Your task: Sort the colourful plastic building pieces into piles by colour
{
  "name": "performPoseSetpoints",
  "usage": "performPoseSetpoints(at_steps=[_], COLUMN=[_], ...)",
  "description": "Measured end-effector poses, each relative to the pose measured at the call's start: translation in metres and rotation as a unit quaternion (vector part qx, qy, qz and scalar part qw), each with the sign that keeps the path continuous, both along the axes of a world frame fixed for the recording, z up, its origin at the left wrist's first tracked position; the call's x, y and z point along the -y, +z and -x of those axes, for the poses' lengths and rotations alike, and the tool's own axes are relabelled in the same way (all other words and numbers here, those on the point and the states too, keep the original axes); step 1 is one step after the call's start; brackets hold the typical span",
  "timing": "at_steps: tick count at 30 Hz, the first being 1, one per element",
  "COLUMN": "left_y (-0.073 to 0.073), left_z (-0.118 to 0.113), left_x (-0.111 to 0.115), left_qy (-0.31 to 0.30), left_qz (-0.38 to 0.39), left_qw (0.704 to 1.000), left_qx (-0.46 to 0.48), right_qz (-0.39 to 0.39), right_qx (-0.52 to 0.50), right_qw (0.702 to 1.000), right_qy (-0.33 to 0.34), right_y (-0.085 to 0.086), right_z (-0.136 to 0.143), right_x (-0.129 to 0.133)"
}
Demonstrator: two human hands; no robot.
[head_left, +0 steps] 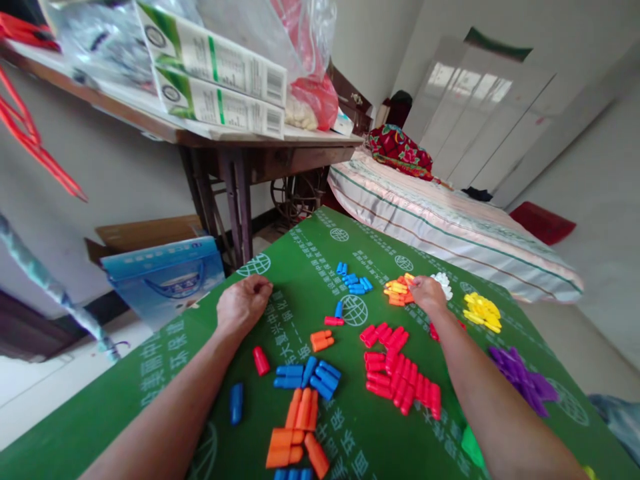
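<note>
On my feed, a green tabletop (295,267) bears white globe emblems (355,311) and white Chinese characters (176,343), including 环保. At far left, two white-and-green cardboard cartons (215,77) show barcodes; I can't read their fine print. The right hand (427,293) has its fingers at a far pile of small, glossy orange plastic pegs (397,291); I cannot tell whether they grasp one. The left hand (244,303) is loosely clenched over the tabletop's left side. Round-tipped red plastic pegs (397,368) lie clustered nearer.
</note>
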State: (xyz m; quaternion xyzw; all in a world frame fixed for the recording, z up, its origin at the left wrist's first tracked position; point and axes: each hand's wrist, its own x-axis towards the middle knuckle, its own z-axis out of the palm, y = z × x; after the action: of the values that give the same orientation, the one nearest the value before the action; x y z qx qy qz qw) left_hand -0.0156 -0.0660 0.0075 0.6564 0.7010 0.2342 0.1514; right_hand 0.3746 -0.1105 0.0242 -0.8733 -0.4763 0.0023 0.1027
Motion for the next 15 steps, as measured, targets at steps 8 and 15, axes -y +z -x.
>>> performPoseSetpoints(at_steps=[8, 15], left_y=[0.000, -0.005], left_z=[-0.002, 0.000], left_x=[0.001, 0.001], left_qy=[0.006, 0.007], left_qz=[-0.006, -0.012], left_qw=[1.000, 1.000], left_qx=[-0.006, -0.002], right_qz=[-0.011, -0.075], right_qx=[0.028, -0.007], right_qw=[0.999, 0.930], right_qy=[0.039, 0.361], right_y=[0.001, 0.003], right_z=[0.026, 0.121], right_x=[0.025, 0.073])
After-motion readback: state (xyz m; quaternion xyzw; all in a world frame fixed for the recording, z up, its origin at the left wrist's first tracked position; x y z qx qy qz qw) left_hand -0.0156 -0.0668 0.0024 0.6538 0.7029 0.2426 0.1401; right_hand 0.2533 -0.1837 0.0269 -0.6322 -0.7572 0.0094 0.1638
